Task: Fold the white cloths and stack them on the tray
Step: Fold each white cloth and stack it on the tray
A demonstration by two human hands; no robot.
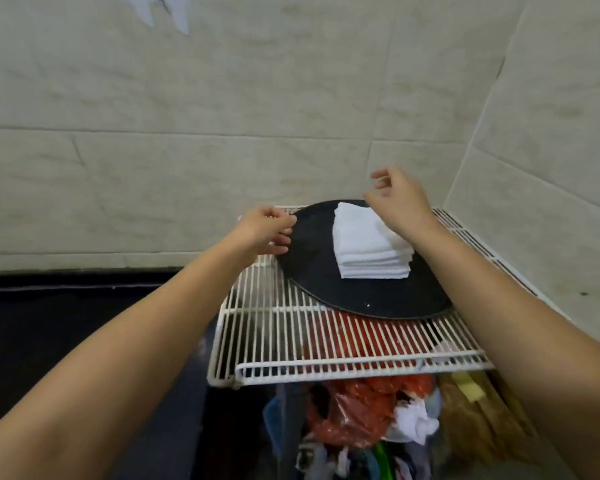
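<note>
A neat stack of folded white cloths (371, 245) sits on a round black tray (326, 282), right of the tray's middle. The tray lies on a white wire rack (291, 341). My left hand (265, 230) hovers at the tray's left rim with its fingers curled loosely and nothing in them. My right hand (397, 199) is raised just above the far right corner of the stack, fingers spread and empty, not touching the cloths.
Tiled walls close in behind and on the right. Under the rack lies clutter: a red plastic bag (354, 410), a crumpled white cloth (413, 420), brown wooden pieces (475, 417). A dark counter (66, 323) spreads to the left.
</note>
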